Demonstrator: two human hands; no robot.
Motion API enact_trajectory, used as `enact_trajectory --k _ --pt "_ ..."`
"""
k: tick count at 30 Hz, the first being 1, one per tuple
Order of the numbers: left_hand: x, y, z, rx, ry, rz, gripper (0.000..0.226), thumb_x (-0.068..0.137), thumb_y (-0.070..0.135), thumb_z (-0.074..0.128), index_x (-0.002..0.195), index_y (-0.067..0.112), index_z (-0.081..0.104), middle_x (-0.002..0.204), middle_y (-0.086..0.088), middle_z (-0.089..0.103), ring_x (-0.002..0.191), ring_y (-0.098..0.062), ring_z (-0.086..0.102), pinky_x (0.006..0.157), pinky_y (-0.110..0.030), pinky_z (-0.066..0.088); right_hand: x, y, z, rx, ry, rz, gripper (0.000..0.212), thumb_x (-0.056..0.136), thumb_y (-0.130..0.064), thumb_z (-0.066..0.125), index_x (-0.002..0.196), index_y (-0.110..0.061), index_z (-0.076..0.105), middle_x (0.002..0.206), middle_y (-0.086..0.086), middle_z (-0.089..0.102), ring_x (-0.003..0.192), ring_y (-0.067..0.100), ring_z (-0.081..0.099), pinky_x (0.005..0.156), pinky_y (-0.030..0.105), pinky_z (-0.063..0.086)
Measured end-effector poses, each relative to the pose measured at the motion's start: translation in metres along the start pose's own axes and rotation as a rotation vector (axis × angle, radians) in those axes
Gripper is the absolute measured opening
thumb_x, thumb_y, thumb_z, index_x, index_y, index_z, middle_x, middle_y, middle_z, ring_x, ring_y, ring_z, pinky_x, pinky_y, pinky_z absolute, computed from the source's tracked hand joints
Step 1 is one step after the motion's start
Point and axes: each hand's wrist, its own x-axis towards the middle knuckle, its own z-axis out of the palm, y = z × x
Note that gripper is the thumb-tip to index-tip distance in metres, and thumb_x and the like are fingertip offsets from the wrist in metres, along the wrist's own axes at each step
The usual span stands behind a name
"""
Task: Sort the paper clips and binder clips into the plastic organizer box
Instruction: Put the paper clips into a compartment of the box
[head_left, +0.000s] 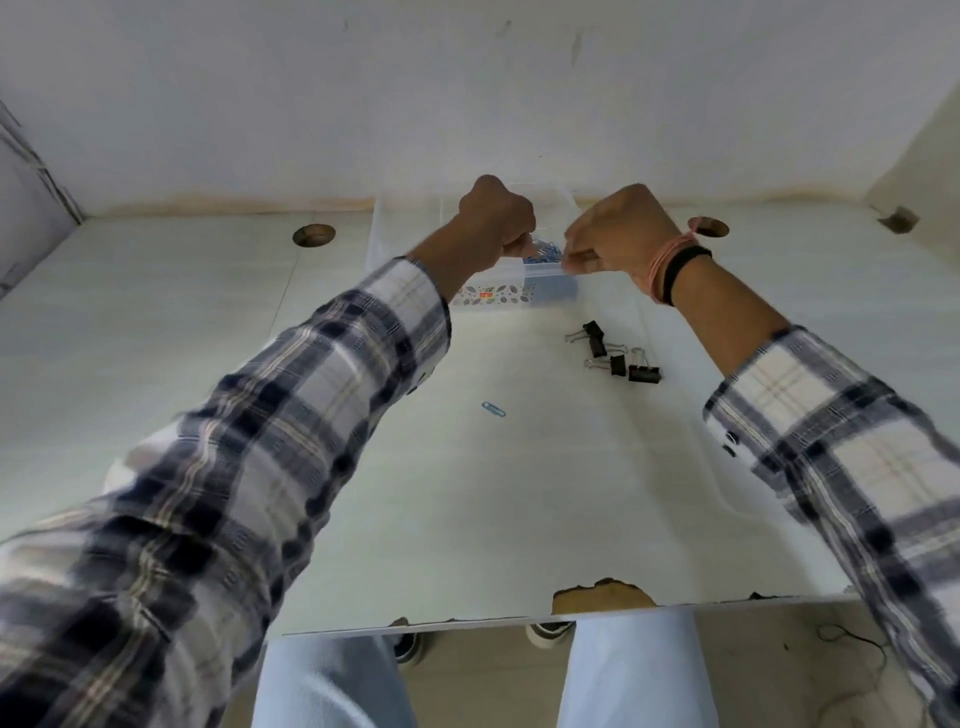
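The clear plastic organizer box (410, 244) stands at the far middle of the table, a patterned label on its front wall. Blue paper clips (544, 253) show in its right front compartment, between my hands. My left hand (496, 221) is curled into a fist over the box, its fingertips touching those clips. My right hand (621, 234) pinches the box's front rim at the right corner. One blue paper clip (493, 409) lies alone on the table nearer me. Several black binder clips (615, 356) sit in a loose group in front of the box, to the right.
The white table (519, 519) has a chipped front edge (602, 597) and two round cable holes at the back (313, 235). A white wall rises right behind the box. My legs and shoes show below the table edge.
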Motion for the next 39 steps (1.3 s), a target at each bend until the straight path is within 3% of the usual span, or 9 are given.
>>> enact_trajectory --k 4,7,10,14,17,22,31,34,39 --pt "-0.031 -0.006 -0.017 -0.081 -0.007 0.027 0.005 0.088 -0.008 0.064 0.091 -0.012 0.065 0.076 -0.025 0.067 0.062 -0.032 0.07 0.081 -0.05 0.064 -0.053 0.012 0.029 -0.334 -0.378 -0.08 0.016 0.077 -0.01 0.082 0.089 0.0 0.077 0.085 0.023 0.075 0.068 0.028 0.072 0.072 0.037 0.063" --pt "-0.061 -0.021 -0.03 -0.118 -0.027 0.035 0.011 0.089 -0.007 0.065 0.096 -0.015 0.067 0.083 -0.027 0.069 0.06 -0.029 0.067 0.069 -0.036 0.066 -0.082 0.026 0.06 -0.589 -0.514 -0.141 0.023 0.072 -0.027 0.088 0.084 -0.01 0.078 0.077 0.008 0.077 0.064 0.019 0.074 0.07 0.028 0.062" --pt "-0.088 -0.043 -0.04 -0.136 -0.062 0.006 0.017 0.093 -0.004 0.063 0.102 -0.019 0.066 0.082 -0.024 0.07 0.057 -0.025 0.065 0.055 -0.027 0.061 -0.099 0.033 0.084 -0.663 -0.451 -0.215 0.024 0.072 -0.028 0.087 0.082 -0.01 0.075 0.074 0.005 0.075 0.057 0.015 0.072 0.07 0.029 0.062" --pt "-0.11 -0.07 -0.054 -0.159 -0.057 -0.04 0.02 0.093 -0.001 0.064 0.106 -0.017 0.066 0.089 -0.025 0.07 0.063 -0.027 0.065 0.054 -0.026 0.06 -0.102 0.037 0.098 -0.717 -0.413 -0.216 0.005 0.08 -0.012 0.077 0.081 -0.008 0.075 0.074 0.006 0.072 0.057 0.02 0.072 0.069 0.037 0.064" --pt "-0.121 -0.082 -0.063 -0.182 -0.053 -0.057 0.02 0.094 -0.001 0.065 0.107 -0.016 0.067 0.092 -0.025 0.072 0.066 -0.027 0.066 0.055 -0.026 0.06 -0.106 0.038 0.102 -0.758 -0.399 -0.198 0.005 0.081 -0.015 0.069 0.08 -0.011 0.066 0.081 0.012 0.07 0.06 0.024 0.069 0.063 0.036 0.062" --pt "-0.13 -0.091 -0.07 -0.203 -0.043 -0.066 0.021 0.094 0.001 0.065 0.109 -0.014 0.067 0.099 -0.027 0.075 0.067 -0.027 0.067 0.055 -0.025 0.059 -0.116 0.038 0.106 -0.771 -0.368 -0.193 0.034 0.082 -0.032 0.07 0.061 -0.018 0.047 0.063 0.002 0.051 0.061 0.025 0.053 0.058 0.027 0.04" --pt "-0.123 -0.099 -0.074 -0.218 -0.026 -0.088 0.021 0.094 0.003 0.065 0.11 -0.011 0.069 0.101 -0.025 0.076 0.073 -0.027 0.069 0.058 -0.026 0.06 -0.115 0.04 0.098 -0.781 -0.323 -0.283 0.028 0.076 -0.028 0.072 0.064 -0.005 0.065 0.065 0.011 0.067 0.061 0.027 0.065 0.06 0.031 0.052" --pt "-0.117 -0.098 -0.075 -0.226 -0.025 -0.084 0.023 0.094 0.003 0.065 0.11 -0.012 0.068 0.1 -0.025 0.076 0.07 -0.027 0.068 0.056 -0.026 0.059 -0.096 0.025 0.074 -0.59 -0.18 -0.25 0.017 0.079 -0.022 0.073 0.075 -0.006 0.073 0.06 0.003 0.069 0.044 0.009 0.063 0.057 0.023 0.056" --pt "-0.106 -0.092 -0.075 -0.224 -0.026 -0.078 0.022 0.094 0.004 0.066 0.11 -0.012 0.068 0.092 -0.02 0.075 0.066 -0.023 0.067 0.056 -0.025 0.059 -0.043 -0.011 0.025 -0.398 0.213 -0.311 0.018 0.084 -0.016 0.066 0.079 -0.001 0.076 0.069 0.017 0.074 0.051 0.011 0.067 0.074 0.028 0.061"
